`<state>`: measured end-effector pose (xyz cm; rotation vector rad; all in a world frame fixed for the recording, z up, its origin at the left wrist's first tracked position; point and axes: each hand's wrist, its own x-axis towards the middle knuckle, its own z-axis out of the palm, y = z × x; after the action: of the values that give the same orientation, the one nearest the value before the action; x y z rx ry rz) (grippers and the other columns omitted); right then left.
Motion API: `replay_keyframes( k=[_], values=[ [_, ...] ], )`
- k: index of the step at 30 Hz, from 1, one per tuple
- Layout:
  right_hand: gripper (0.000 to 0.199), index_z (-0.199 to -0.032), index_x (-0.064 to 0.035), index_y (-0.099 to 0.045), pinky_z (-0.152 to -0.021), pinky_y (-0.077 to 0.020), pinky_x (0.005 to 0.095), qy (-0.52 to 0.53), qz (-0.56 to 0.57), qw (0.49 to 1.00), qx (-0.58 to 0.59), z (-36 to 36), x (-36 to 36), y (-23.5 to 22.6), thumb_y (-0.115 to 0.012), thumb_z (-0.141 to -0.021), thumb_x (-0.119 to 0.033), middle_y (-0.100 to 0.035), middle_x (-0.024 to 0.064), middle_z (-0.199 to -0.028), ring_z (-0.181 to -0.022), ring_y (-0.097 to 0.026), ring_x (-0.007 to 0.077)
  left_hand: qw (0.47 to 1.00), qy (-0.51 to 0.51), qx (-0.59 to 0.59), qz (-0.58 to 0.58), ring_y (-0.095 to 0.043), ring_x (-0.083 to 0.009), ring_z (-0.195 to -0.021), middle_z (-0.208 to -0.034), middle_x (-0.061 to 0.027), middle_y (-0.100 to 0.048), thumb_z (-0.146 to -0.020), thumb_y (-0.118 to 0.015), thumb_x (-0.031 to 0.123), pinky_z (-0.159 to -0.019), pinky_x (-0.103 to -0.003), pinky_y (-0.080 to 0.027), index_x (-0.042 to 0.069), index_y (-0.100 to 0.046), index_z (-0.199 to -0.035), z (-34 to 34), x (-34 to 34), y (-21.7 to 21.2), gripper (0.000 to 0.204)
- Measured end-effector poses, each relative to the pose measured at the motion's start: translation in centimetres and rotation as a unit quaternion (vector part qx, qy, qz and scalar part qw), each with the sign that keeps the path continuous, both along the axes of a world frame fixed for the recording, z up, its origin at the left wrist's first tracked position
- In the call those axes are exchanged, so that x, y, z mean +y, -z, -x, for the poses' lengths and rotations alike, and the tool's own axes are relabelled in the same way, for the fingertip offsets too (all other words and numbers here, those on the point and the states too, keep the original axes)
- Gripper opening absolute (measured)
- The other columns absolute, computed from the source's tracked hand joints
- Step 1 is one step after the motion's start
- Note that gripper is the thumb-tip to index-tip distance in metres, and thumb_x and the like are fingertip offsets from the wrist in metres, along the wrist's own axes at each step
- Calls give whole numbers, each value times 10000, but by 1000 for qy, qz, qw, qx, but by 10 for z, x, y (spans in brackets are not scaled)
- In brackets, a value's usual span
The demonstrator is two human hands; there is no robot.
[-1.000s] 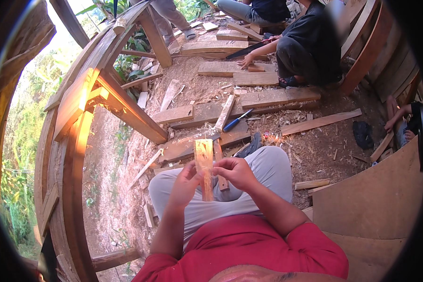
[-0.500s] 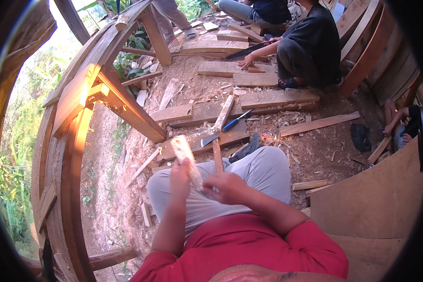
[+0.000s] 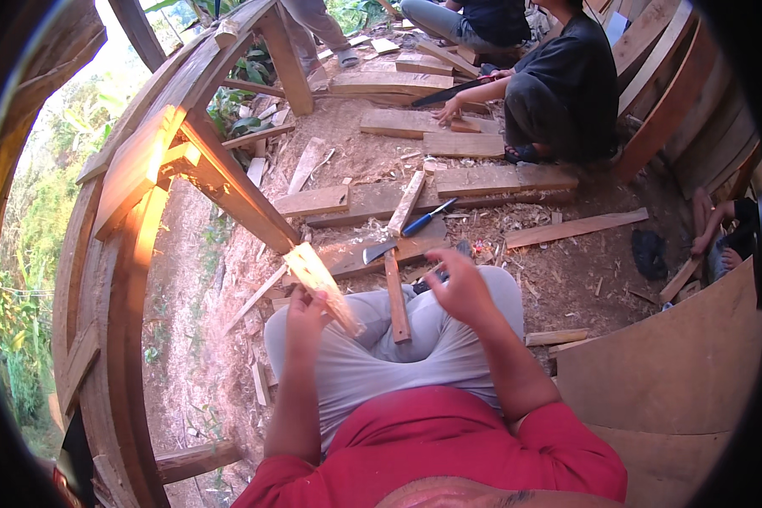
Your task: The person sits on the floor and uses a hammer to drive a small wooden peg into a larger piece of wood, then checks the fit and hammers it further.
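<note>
My left hand [image 3: 305, 311] is closed around a flat, rough-cut piece of wood [image 3: 323, 286], which it holds tilted over my left knee. My right hand [image 3: 463, 289] is raised above my right thigh, fingers apart, holding nothing. Between the two hands rests a hatchet [image 3: 395, 292], its wooden handle over my lap and its dark head on a board's edge. Just past the hatchet lie a narrow wood block [image 3: 407, 203] and a thin tool with a blue handle [image 3: 417, 224].
Boards [image 3: 504, 179] and shavings cover the ground ahead. A wooden frame [image 3: 237, 182] rises at the left. A crouching person [image 3: 563, 85] reaches toward a board at the far right, near other people. A wide wooden panel [image 3: 652, 356] stands close on my right.
My right hand has left the wood piece and moved right and forward, its fingers opening. My left hand has shifted slightly left, the wood lower and more slanted. The hatchet handle is now uncovered.
</note>
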<state>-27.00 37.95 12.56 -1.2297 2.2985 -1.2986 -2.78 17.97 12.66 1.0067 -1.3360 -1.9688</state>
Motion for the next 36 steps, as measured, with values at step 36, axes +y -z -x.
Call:
replay_keyframes(
  k=[36],
  values=[
    [302, -1168, -31, -608, -540, -508, 280, -35, 9, 851, -524, -48, -43, 107, -732, -1009, -256, -640, 21, -749, -574, -616, 109, 661, 280, 345, 605, -600, -254, -993, -1245, -212, -611, -1073, -528, 519, -820, -369, -502, 68, -527, -1463, 16, -2, -317, 596]
  ],
)
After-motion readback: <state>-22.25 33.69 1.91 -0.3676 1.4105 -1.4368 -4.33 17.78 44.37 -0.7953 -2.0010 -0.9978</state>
